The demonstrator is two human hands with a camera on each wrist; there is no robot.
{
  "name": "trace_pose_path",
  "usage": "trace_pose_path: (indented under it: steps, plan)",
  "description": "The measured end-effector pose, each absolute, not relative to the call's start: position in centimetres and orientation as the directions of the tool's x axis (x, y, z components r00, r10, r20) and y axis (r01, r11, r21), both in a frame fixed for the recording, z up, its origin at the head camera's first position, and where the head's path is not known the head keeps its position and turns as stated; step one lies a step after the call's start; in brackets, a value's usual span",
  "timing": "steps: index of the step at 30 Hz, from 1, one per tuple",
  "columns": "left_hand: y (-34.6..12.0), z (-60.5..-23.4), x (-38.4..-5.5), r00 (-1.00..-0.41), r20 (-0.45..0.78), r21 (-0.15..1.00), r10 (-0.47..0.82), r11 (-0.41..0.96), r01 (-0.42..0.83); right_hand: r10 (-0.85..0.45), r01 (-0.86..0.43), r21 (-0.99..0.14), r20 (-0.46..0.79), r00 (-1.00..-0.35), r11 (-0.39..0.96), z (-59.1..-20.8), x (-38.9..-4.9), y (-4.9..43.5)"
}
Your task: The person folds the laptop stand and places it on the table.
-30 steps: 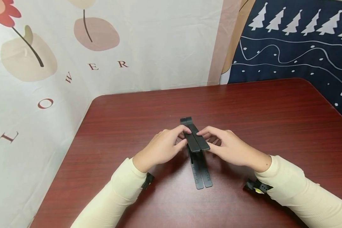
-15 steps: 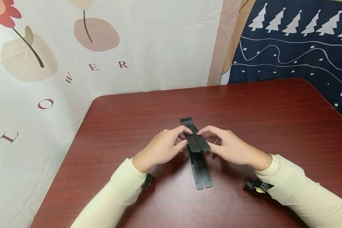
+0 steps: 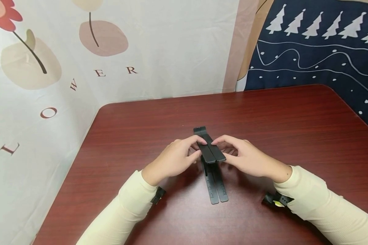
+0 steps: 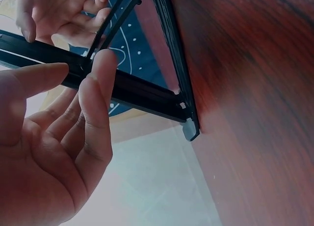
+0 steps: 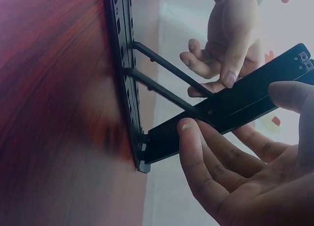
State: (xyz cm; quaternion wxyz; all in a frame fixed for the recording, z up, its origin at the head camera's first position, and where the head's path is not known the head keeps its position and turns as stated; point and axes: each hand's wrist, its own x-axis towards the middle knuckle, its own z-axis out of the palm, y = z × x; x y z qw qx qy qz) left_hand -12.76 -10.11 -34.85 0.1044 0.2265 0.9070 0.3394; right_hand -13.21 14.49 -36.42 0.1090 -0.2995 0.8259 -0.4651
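Note:
A black folding laptop stand (image 3: 208,156) stands on the table with its two halves side by side. Its upper arms slope up from the hinge at the far end, over the flat slotted base bars (image 3: 211,190). From the left, the left hand (image 3: 173,158) holds the upper arms, forefinger on top and thumb at the edge. Opposite it, the right hand (image 3: 248,157) pinches the right arm in the same way. Two thin support struts (image 5: 171,70) run between base and upper arms in the right wrist view. Fingers of both hands reach under the stand (image 4: 142,96) in the left wrist view.
The reddish-brown wooden table (image 3: 141,129) has rounded far corners. Behind it hangs a pale cloth (image 3: 178,47) with flowers and letters. A dark blue cloth (image 3: 319,58) with white trees hangs at the right. Black straps (image 3: 277,199) sit at the wrists.

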Motion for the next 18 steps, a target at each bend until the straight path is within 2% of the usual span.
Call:
trace_pose_path:
  steps: [9,18]
  plan:
    - [-10.09,-34.94,-12.78,-0.88,-0.022,0.668,0.475,0.662,0.34,-0.595,-0.386,-0.839,0.095,-0.798,0.383,-36.38,-13.21,14.45]
    - [-10.07,-35.12,-12.97,-0.869,-0.051,0.741,0.492,0.602,0.297,-0.598,-0.349,-0.855,0.058,-0.799,0.384,-36.36,-13.14,14.48]
